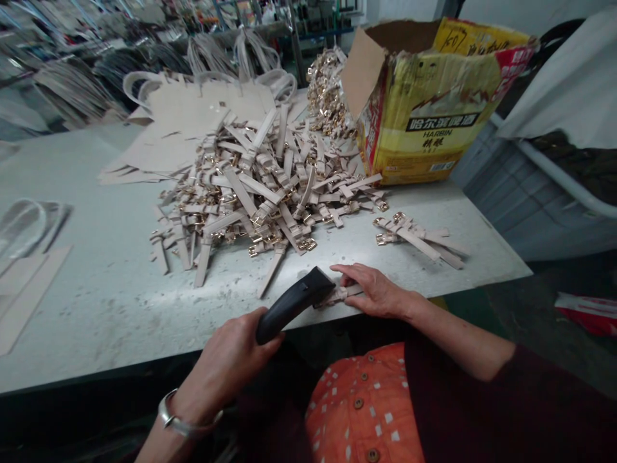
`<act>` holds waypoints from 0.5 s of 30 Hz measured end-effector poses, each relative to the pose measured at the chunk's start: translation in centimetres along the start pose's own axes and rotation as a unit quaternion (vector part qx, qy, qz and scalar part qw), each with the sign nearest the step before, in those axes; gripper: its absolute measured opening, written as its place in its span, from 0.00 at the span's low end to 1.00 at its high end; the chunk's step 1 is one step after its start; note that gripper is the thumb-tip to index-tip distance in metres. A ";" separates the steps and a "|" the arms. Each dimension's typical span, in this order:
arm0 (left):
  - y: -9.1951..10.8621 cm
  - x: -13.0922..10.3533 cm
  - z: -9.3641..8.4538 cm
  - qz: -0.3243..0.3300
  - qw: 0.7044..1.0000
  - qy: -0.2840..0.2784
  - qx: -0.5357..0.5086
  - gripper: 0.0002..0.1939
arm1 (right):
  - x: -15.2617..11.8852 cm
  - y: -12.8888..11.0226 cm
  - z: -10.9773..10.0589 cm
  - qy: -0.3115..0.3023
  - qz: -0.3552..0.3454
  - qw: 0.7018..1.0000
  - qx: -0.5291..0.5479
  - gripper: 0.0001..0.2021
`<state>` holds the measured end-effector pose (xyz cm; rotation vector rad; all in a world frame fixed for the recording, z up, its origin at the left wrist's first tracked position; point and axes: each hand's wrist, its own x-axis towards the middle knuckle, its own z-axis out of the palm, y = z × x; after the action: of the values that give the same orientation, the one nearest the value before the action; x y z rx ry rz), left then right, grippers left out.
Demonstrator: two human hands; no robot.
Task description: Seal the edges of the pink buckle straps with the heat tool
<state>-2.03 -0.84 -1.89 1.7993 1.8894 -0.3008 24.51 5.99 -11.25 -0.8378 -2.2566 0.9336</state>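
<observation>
My left hand [241, 344], with a silver bangle at its wrist, is wrapped round a black hair clipper-like tool [292, 303]. The tool's wide head points right and meets the near end of a pale buckle strap [344, 293] at the table's front edge. Fingers of my right hand [378, 290] are closed on that strap from the right, with the index finger stretched out above it. Whether the tool's head touches the strap cannot be made out. Behind both hands lies a big heap of beige buckle straps [241, 186] with gold buckles.
A smaller group of straps [419, 238] lies to the right on the pale table [110, 308]. Flat beige bag panels [193, 128] are stacked behind the heap. A yellow carton [424, 122] stands at the back right, beside a grey bin [501, 186]. Bag handles [24, 228] lie far left.
</observation>
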 end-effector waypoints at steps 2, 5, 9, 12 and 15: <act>-0.8 -0.6 -0.1 -0.010 1.000 -0.015 -0.004 0.12 | 0.0 0.1 0.1 0.007 -0.007 1.000 -0.006 0.33; -1.0 -1.1 0.3 -0.007 0.999 -0.043 -0.020 0.11 | 0.1 0.2 0.3 0.006 -0.005 1.000 -0.019 0.30; 0.4 -0.5 1.0 -0.003 0.999 -0.033 -0.039 0.12 | 0.3 0.1 0.7 0.019 -0.007 0.999 -0.030 0.24; 1.0 0.1 1.0 0.000 0.999 -0.012 -0.048 0.13 | 0.6 -0.1 0.6 0.023 -0.008 0.999 -0.047 0.24; 0.2 0.2 1.2 -0.010 0.999 -0.021 -0.048 0.13 | 0.8 -0.9 -0.7 0.001 -0.004 0.995 -0.099 0.20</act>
<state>-1.62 -1.28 -3.00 1.6982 1.8620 -0.2478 24.21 6.38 -9.94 -0.9118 -2.3763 0.7131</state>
